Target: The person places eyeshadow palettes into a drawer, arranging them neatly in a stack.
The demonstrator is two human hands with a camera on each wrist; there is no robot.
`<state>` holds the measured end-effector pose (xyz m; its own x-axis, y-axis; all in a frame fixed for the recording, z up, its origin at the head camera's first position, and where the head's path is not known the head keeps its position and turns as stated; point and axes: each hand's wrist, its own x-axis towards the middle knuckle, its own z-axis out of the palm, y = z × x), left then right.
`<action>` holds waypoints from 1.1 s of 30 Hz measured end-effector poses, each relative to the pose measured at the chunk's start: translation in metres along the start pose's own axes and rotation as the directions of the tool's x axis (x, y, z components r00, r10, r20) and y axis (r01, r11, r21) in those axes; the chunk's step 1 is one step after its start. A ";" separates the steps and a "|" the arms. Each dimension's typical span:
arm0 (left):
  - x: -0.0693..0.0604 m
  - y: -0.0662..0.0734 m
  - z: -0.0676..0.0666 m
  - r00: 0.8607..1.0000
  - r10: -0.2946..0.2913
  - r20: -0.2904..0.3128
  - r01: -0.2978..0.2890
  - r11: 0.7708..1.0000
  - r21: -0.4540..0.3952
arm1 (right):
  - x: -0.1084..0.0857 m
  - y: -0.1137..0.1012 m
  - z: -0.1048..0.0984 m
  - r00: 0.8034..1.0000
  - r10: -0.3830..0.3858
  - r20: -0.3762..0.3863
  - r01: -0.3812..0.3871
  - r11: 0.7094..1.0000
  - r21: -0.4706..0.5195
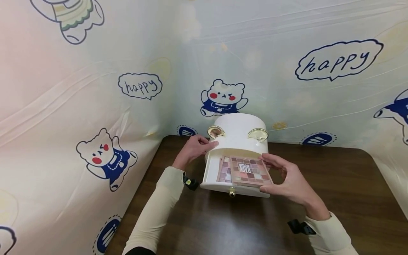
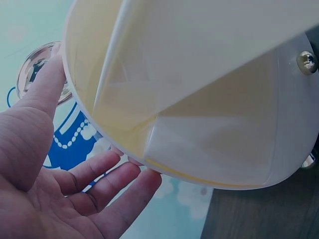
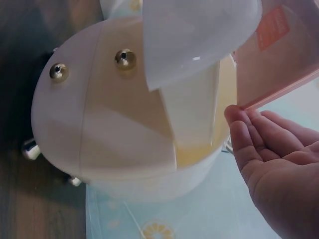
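Note:
A rounded white drawer organizer (image 1: pixel 240 122) stands on the table, its upper drawer (image 1: pixel 209 171) pulled out. My right hand (image 1: pixel 290 180) pinches the right side of a pink eyeshadow palette (image 1: pixel 250 171), thumb at the near corner and fingers at the far edge. This palette is tilted above the drawer and partly covers a second palette (image 1: pixel 225 170) inside it. Against the organizer's left side rests my left hand (image 1: pixel 194 148), thumb by the front edge. In the left wrist view, that hand's fingers (image 2: pixel 124 199) lie loosely along the rounded wall.
Two gold rings (image 1: pixel 216 131) project from the organizer's upper front. The open drawer's front panel with its gold knob (image 1: pixel 232 192) juts toward me over the brown table (image 1: pixel 318 177). Lower gold knobs (image 3: pixel 124 59) show beneath. A printed cloth (image 1: pixel 271 88) hangs behind.

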<state>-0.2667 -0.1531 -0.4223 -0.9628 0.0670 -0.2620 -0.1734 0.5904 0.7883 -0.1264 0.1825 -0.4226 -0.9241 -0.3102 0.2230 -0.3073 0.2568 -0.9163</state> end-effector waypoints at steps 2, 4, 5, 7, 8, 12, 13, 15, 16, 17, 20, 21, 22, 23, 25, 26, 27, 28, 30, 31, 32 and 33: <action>0.000 0.000 0.000 1.000 0.001 0.000 -0.001 1.000 0.000 | 0.002 -0.002 0.002 1.000 0.007 0.005 -0.007 1.000 -0.008; 0.001 0.000 0.001 1.000 0.004 -0.001 -0.004 1.000 -0.002 | 0.003 -0.003 0.004 1.000 0.013 0.008 -0.012 1.000 -0.023; 0.001 0.000 0.001 1.000 0.005 0.000 -0.005 1.000 -0.001 | 0.004 -0.004 0.006 1.000 0.018 0.009 -0.018 0.999 -0.032; 0.001 0.000 0.001 1.000 0.007 0.002 -0.007 1.000 -0.002 | 0.006 -0.005 0.008 0.999 0.032 0.005 -0.031 0.998 -0.055; 0.001 -0.001 0.001 1.000 0.007 0.005 -0.007 1.000 -0.005 | 0.007 -0.006 0.010 0.999 0.040 0.003 -0.040 0.997 -0.070; 0.001 -0.001 0.001 1.000 0.004 0.007 -0.004 1.000 -0.015 | 0.012 -0.008 0.016 0.997 0.075 -0.006 -0.075 0.989 -0.125; 0.001 -0.002 0.001 1.000 0.003 0.008 -0.003 1.000 -0.016 | 0.013 -0.008 0.018 0.997 0.082 -0.009 -0.082 0.987 -0.138; 0.001 -0.002 0.000 1.000 0.004 0.009 -0.004 1.000 -0.018 | 0.015 -0.010 0.021 0.995 0.097 -0.015 -0.098 0.983 -0.152; 0.000 -0.001 0.000 1.000 0.004 0.010 -0.004 1.000 -0.019 | 0.016 -0.011 0.023 0.994 0.106 -0.018 -0.107 0.982 -0.159; 0.000 -0.001 0.000 1.000 0.005 0.010 -0.005 1.000 -0.019 | 0.017 -0.011 0.024 0.994 0.111 -0.022 -0.113 0.980 -0.165; 0.000 -0.001 0.000 1.000 0.001 0.006 -0.001 1.000 -0.017 | 0.019 -0.013 0.029 0.991 0.129 -0.030 -0.133 0.973 -0.188; 0.000 -0.001 0.000 1.000 -0.002 0.006 0.002 1.000 -0.015 | 0.020 -0.014 0.030 0.990 0.134 -0.031 -0.138 0.971 -0.194; 0.000 -0.001 0.000 1.000 -0.004 0.006 0.004 1.000 -0.013 | 0.021 -0.014 0.031 0.990 0.139 -0.033 -0.143 0.969 -0.201; 0.000 -0.001 0.000 1.000 -0.006 0.004 0.006 1.000 -0.010 | 0.022 -0.014 0.032 0.989 0.141 -0.034 -0.145 0.968 -0.207; 0.000 -0.001 0.001 1.000 -0.008 0.001 0.008 1.000 -0.007 | 0.023 -0.013 0.034 0.990 0.137 -0.040 -0.142 0.962 -0.232; 0.000 -0.001 0.001 1.000 -0.008 0.001 0.008 1.000 -0.006 | 0.024 -0.013 0.035 0.990 0.131 -0.043 -0.138 0.961 -0.240; -0.001 -0.001 0.001 1.000 -0.008 0.000 0.008 1.000 -0.006 | 0.024 -0.013 0.035 0.991 0.125 -0.049 -0.133 0.960 -0.248; -0.001 -0.001 0.001 1.000 -0.009 -0.002 0.009 1.000 -0.006 | 0.024 -0.012 0.036 0.992 0.113 -0.054 -0.123 0.958 -0.261; -0.001 -0.001 0.001 1.000 -0.010 -0.007 0.010 1.000 -0.005 | 0.025 -0.012 0.038 0.994 0.089 -0.061 -0.103 0.953 -0.285; -0.001 -0.001 0.002 1.000 -0.011 -0.008 0.011 1.000 -0.005 | 0.026 -0.011 0.038 0.995 0.078 -0.065 -0.093 0.952 -0.290; -0.001 -0.001 0.002 1.000 -0.011 -0.009 0.011 1.000 -0.003 | 0.026 -0.011 0.039 0.995 0.068 -0.067 -0.085 0.950 -0.300; -0.001 -0.001 0.002 1.000 -0.009 -0.010 0.009 1.000 0.000 | 0.026 -0.010 0.040 0.996 0.057 -0.070 -0.076 0.948 -0.309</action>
<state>-0.2653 -0.1517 -0.4239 -0.9631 0.0532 -0.2638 -0.1825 0.5911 0.7857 -0.1380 0.1356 -0.4208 -0.9538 -0.2305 0.1926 -0.2910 0.5502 -0.7827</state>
